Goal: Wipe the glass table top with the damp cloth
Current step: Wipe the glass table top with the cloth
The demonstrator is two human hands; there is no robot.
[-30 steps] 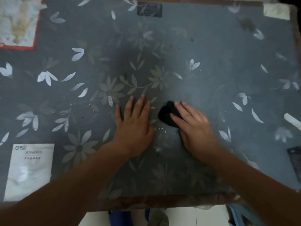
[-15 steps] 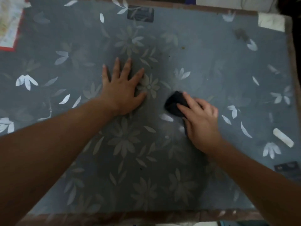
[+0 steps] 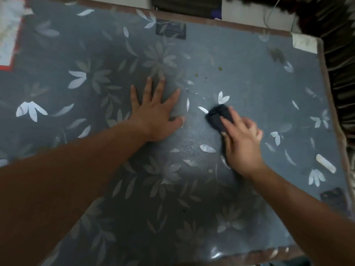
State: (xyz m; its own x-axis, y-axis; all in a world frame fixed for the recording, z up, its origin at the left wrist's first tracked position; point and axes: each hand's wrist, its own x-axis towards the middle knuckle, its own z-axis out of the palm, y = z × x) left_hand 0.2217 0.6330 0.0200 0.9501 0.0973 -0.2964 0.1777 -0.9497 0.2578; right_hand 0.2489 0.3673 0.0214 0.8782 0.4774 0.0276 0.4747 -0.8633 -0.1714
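Observation:
The glass table top (image 3: pixel 249 77) is grey-blue with a pale leaf and flower pattern under it. My left hand (image 3: pixel 156 112) lies flat on the glass near the middle, fingers spread, holding nothing. To its right, my right hand (image 3: pixel 241 143) presses a small dark cloth (image 3: pixel 219 117) against the glass; the cloth pokes out beyond my fingertips toward the far left. Small wet droplets glisten on the glass between the two hands. A few brownish spots (image 3: pixel 220 69) sit farther back.
A white paper with a red edge (image 3: pixel 8 35) lies at the far left corner. A dark label (image 3: pixel 171 31) is near the far edge, a pale patch (image 3: pixel 304 44) at the far right corner. A dark card (image 3: pixel 334 198) lies by the right edge.
My view has shifted toward the far side of the table. Both hands have moved farther away from the near edge; the right hand has pushed the cloth forward across the glass.

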